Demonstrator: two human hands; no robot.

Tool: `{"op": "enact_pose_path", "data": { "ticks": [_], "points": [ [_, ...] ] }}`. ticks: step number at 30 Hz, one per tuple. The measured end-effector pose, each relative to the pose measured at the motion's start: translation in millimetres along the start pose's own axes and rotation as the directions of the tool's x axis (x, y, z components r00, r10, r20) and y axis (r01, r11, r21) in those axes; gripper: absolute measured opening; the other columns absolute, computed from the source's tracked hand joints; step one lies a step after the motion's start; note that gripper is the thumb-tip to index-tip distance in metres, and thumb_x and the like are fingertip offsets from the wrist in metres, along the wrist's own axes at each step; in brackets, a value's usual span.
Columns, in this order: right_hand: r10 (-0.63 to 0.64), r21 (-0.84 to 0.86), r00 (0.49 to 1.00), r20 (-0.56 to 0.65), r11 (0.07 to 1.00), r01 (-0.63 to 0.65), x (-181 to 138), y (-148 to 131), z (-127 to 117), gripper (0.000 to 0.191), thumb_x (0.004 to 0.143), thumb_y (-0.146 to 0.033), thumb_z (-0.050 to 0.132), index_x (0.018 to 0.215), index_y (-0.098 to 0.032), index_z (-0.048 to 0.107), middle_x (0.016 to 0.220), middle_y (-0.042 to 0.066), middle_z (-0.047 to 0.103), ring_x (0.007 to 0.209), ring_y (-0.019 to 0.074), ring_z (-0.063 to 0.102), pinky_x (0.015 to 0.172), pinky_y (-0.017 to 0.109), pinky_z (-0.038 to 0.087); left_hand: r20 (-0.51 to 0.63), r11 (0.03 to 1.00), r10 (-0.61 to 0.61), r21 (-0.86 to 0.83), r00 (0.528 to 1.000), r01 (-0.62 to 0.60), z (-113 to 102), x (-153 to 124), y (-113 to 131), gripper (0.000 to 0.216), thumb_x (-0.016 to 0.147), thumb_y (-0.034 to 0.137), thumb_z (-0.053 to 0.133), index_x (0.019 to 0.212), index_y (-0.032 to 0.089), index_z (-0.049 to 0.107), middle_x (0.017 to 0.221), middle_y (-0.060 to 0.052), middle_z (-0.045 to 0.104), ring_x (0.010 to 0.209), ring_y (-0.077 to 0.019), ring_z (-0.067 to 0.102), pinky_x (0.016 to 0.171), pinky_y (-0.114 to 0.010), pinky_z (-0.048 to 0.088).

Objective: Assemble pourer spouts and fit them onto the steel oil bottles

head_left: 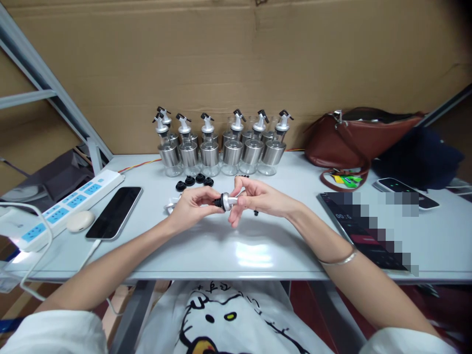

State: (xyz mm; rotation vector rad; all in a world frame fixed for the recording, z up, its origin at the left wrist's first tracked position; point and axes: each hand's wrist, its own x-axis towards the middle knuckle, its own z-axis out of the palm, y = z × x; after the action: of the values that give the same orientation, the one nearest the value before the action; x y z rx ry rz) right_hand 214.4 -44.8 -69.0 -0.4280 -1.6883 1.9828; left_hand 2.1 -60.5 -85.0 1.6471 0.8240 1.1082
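Between my two hands, above the middle of the table, is a bottle pourer (227, 201) with a silver collar and a black ribbed stopper. My left hand (195, 206) pinches the black stopper end. The fingers of my right hand (258, 198) close on the pourer's pale spout. Behind my left hand lie several black caps (190, 181), and a shiny silver part (169, 207) is partly hidden by that hand. A few small dark pieces (255, 213) show near my right hand. Farther back stand rows of glass-and-steel bottles (209, 156), the front ones topped with pourers.
On the left are a power strip (70, 209), a phone (115, 212), a round white case (80, 221) and a white cable (88, 254). To the right sit a brown handbag (354, 137), a tablet (346, 221) and a white device (405, 192). Cardboard (221, 64) backs the table.
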Motion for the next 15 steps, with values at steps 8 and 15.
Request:
{"op": "enact_pose_path", "data": {
  "ticks": [8, 15],
  "points": [
    [0.046, -0.059, 0.998, -0.047, 0.997, -0.049, 1.5, -0.1, 0.5, 0.033, 0.085, -0.046, 0.063, 0.084, -0.019, 0.044, 0.075, 0.003, 0.074, 0.069, 0.0155, 0.072, 0.07, 0.031, 0.055, -0.034, 0.971, 0.095, 0.223, 0.995, -0.085, 6.6, -7.9, 2.0, 0.026, 0.068, 0.037, 0.076, 0.072, 0.016, 0.062, 0.066, 0.0, 0.063, 0.061, -0.0114, 0.055, 0.06, -0.024, 0.046],
    [-0.018, -0.548, 0.985, -0.17, 0.833, -0.079, 4.2, 1.6, 0.3, 0.03, 0.089, -0.046, 0.053, 0.081, -0.017, 0.054, 0.068, -0.002, 0.058, 0.062, 0.0098, 0.054, 0.062, 0.025, 0.043, -0.021, 0.906, 0.031, 0.424, 0.999, -0.019, 8.3, -10.9, -1.5, 0.028, 0.087, 0.048, 0.053, 0.086, 0.02, 0.049, 0.062, 0.005, 0.053, 0.052, -0.0106, 0.052, 0.054, -0.023, 0.039]
  ]
}}
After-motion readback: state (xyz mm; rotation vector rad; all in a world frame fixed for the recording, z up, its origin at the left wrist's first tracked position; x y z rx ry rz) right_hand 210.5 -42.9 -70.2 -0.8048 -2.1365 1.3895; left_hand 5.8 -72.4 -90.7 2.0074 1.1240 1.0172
